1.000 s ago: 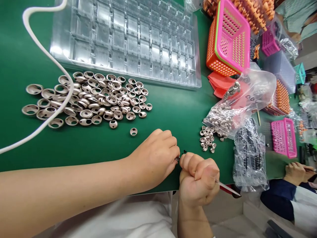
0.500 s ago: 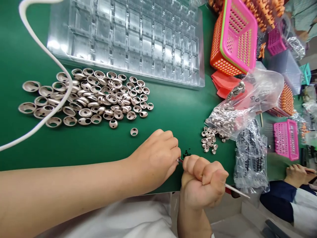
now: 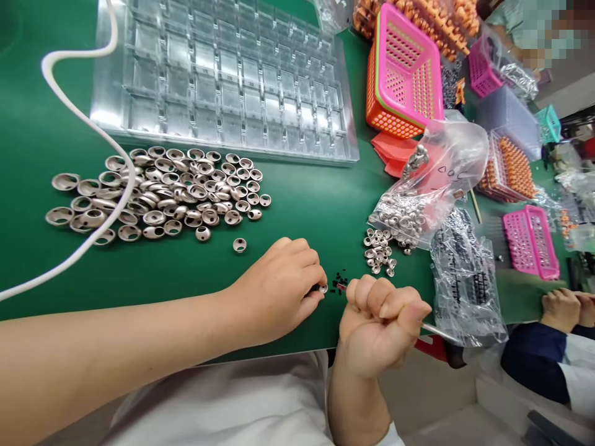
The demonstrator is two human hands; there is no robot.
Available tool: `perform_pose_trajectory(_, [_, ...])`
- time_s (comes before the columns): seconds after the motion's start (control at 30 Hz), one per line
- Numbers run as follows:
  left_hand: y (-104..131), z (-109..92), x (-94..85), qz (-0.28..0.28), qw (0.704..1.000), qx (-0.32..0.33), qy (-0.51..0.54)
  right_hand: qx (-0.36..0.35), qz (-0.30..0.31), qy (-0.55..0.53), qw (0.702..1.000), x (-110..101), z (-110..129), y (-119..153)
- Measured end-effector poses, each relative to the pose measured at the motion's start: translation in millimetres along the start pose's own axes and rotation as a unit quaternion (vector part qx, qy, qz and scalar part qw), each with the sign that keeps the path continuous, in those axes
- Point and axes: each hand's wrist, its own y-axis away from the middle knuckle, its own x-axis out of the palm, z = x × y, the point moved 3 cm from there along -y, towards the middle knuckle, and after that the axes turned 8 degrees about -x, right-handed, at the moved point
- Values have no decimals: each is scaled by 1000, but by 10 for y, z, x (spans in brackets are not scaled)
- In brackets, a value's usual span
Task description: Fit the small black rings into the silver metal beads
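Observation:
My left hand [image 3: 290, 294] is closed, pinching a small silver metal piece [image 3: 322, 288] between thumb and fingertips, just above the green table. My right hand [image 3: 383, 322] is wrapped in a fist around a thin stick-like tool [image 3: 441, 332]. A short reddish tip sticks out towards the left hand, and the pale tail reaches out to the right. The tip is apart from the metal piece. Tiny black bits [image 3: 338, 280] lie on the table right behind the tip. One loose silver ring-shaped cup [image 3: 239, 245] lies beyond my left hand, near a large pile of similar cups [image 3: 186, 189].
A clear compartment tray [image 3: 223, 133] lies behind the pile, and a white cable [image 3: 77, 105] crosses at left. Stacked baskets [image 3: 409, 74], a bag of small silver parts [image 3: 409, 210] and a bag of black parts [image 3: 460, 279] are at right. A co-worker's hands [image 3: 560, 310] show at far right.
The hands have moved apart; the tool's tip, earlier against the piece in my left hand, now stands away from it. More black bits show between them. The whole view has shifted slightly.

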Motion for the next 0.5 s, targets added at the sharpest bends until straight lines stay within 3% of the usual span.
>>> perform_pose_trajectory(0.2, [-22, -24, -42, 27, 999, -14, -10, 98, 32, 120, 987, -183, 125, -74])
perform_pose_trajectory(0.5, [-10, 19, -21, 14, 1000, 3, -11, 78, 20, 157, 984, -643, 149, 49])
